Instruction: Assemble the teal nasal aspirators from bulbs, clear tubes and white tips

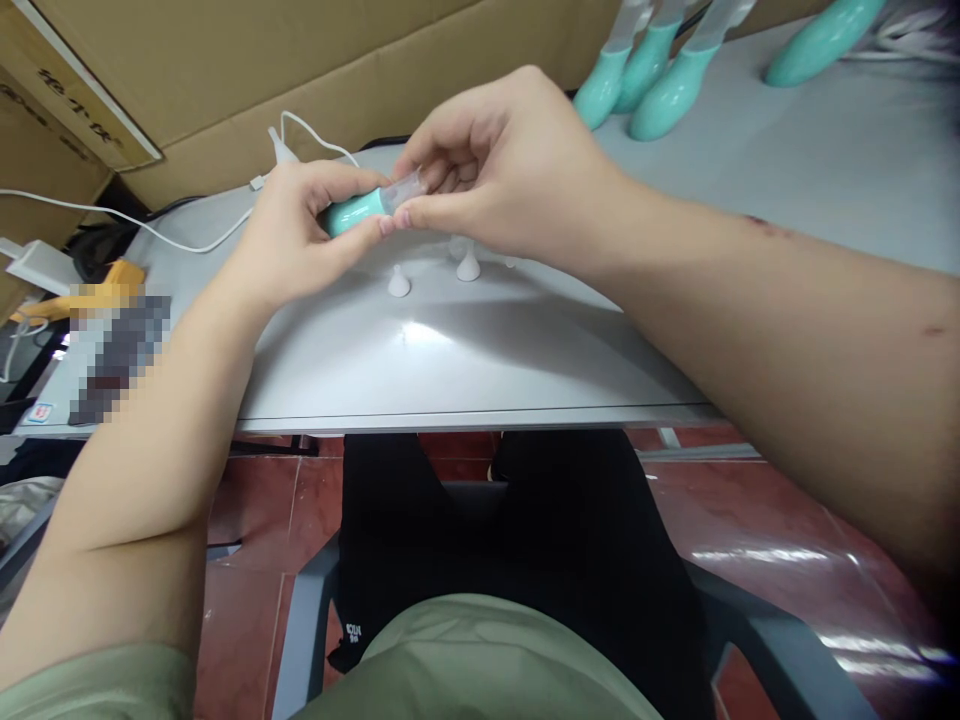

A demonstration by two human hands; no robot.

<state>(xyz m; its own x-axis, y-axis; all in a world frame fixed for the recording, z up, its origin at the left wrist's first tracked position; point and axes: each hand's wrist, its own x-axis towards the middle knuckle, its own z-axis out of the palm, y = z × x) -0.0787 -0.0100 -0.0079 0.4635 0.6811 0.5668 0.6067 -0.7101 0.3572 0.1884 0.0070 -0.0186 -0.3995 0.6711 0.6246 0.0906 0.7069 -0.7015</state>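
My left hand (300, 225) is wrapped around the teal, bulb-shaped body of a nasal aspirator (355, 212), held above the grey table. Thumb and fingers of my right hand (487, 165) close on its clear tube end (405, 190), hiding the tip. Below the hands, a small white cone-shaped nozzle tip (400, 282) stands on the table, and a second nozzle tip (468, 264) stands to its right. A whitish pointed piece (280, 146) sticks up behind my left hand; the rest of it is hidden.
Several teal aspirators (671, 95) with clear tops stand at the back right, and another teal body (821, 45) lies beyond. White cables (187, 245) cross the table's left side. A yellow object (112, 285) lies at far left. Cardboard (300, 70) walls the back.
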